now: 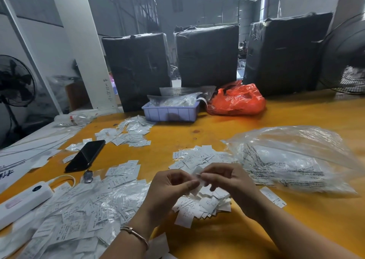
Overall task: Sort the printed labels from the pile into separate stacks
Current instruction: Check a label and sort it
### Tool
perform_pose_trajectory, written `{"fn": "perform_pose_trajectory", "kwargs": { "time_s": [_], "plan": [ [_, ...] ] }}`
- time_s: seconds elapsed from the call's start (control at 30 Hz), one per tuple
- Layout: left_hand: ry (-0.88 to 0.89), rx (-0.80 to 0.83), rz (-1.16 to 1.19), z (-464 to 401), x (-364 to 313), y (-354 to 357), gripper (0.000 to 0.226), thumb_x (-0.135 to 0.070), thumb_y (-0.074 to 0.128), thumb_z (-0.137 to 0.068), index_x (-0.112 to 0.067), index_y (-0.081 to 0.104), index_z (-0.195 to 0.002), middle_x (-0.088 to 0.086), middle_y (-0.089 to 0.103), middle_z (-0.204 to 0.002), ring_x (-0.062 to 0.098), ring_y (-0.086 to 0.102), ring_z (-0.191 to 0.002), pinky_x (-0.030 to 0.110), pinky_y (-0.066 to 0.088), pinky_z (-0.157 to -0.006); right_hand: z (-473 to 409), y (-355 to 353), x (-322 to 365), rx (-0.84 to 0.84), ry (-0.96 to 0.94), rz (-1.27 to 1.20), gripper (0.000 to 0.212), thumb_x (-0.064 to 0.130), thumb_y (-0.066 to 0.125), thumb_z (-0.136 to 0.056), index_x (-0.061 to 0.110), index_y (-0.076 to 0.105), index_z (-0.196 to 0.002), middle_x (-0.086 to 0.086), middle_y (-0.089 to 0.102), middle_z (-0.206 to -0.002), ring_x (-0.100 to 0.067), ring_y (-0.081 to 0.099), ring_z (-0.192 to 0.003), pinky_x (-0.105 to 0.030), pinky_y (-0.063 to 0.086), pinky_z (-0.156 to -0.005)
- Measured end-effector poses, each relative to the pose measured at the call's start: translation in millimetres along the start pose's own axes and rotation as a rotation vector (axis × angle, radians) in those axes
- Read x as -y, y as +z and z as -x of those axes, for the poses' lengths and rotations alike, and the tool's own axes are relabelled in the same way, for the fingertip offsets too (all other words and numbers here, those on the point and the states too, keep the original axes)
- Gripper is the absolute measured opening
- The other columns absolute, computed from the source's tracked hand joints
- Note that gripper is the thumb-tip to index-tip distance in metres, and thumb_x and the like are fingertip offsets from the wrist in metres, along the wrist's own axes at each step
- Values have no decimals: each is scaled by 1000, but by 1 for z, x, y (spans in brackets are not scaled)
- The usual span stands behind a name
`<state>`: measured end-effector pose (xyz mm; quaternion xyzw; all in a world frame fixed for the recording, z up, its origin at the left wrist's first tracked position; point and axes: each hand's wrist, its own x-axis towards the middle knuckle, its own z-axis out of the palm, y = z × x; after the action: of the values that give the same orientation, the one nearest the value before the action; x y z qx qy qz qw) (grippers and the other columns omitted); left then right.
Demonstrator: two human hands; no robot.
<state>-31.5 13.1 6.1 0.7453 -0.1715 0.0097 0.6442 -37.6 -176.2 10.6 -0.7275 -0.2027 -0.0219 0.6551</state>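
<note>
Item: my left hand and right hand, fingers curled, both pinching one white label above the table.
Item: stack of labels directly beneath my hands.
Item: large loose pile at left.
Item: further stacks beyond.
Item: black phone, clear bag, blue tray.

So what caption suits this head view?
Both hands pinch a printed label above sorted stacks on an orange table.
</note>
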Motion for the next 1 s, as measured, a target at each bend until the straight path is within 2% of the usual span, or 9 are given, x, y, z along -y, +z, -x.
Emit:
{"fn": "perform_pose_trajectory", "kwargs": {
  "time_s": [0.03, 0.13, 0.3, 0.53, 0.63, 0.73, 0.8, 0.9, 1.0],
  "plan": [
    [-1, 1, -6, 0, 0, 0, 23, -26, 79, -69, -5, 76, -77, 12, 72, -72, 13, 65, -65, 20, 51, -60, 0, 0, 0, -4, -14, 59, 20, 32, 77, -78, 13, 75, -83, -5, 72, -82, -18, 66, -79, -32, 52, -69],
    [-9, 17, -19, 0, 1, 1, 12, -17, 79, -76, -6, 78, -81, 10, 73, -73, 12, 66, -67, 21, 52, -63, -1, 1, -2, -92, -46, 134, 9, 21, 77, -77, 13, 74, -76, -4, 70, -83, -19, 65, -82, -40, 53, -73],
    [-4, -20, -22, -1, 1, -2, 7, -11, 74, -83, -5, 78, -84, 9, 74, -77, 14, 68, -72, 20, 53, -65, -2, -4, -3, -191, 28, -5, 10, 15, 78, -75, 8, 71, -70, -3, 71, -86, -13, 64, -83, -20, 46, -69],
    [5, -38, -12, -2, 2, -2, 9, -15, 75, -80, -6, 76, -80, 7, 73, -73, 12, 66, -68, 19, 50, -63, -2, -3, -3, -195, 83, -40, 20, 15, 83, -66, 14, 65, -58, -7, 70, -87, -17, 66, -88, -29, 48, -75],
    [-5, -9, 5, -1, 1, -1, 18, -20, 78, -73, -4, 75, -79, 9, 73, -74, 14, 68, -69, 19, 51, -64, -3, -4, -2, -163, 86, -56, 18, 26, 80, -66, 14, 67, -61, -2, 71, -91, -12, 66, -89, -27, 47, -74],
    [-7, -15, 53, 0, 0, -1, 15, -19, 77, -73, -5, 76, -78, 9, 73, -74, 13, 67, -69, 18, 50, -62, -5, -7, 1, -72, 166, -254, 26, 32, 62, -85, 9, 74, -84, -3, 72, -103, -16, 66, -94, -30, 48, -72],
    [4, -19, 62, 0, -1, -1, 14, -19, 76, -74, -6, 76, -79, 9, 72, -75, 13, 65, -69, 19, 50, -63, -5, -7, 2, -15, 221, -338, 27, 21, 51, -90, 11, 76, -91, -6, 72, -105, -18, 68, -93, -29, 50, -68],
    [14, -4, 61, 1, 0, 0, 16, -17, 76, -75, -2, 76, -81, 11, 72, -74, 16, 64, -70, 22, 51, -65, -5, -6, -1, 5, 231, -313, 28, -1, 49, -88, 7, 76, -87, -10, 73, -96, -20, 68, -85, -27, 52, -64],
    [10, 10, 51, 1, 0, 1, 17, -16, 76, -76, 0, 75, -82, 12, 71, -74, 17, 64, -70, 23, 50, -66, -4, -5, -2, 13, 223, -296, 23, -3, 52, -88, 1, 75, -84, -15, 72, -91, -20, 66, -83, -26, 53, -65]
  ]
}}
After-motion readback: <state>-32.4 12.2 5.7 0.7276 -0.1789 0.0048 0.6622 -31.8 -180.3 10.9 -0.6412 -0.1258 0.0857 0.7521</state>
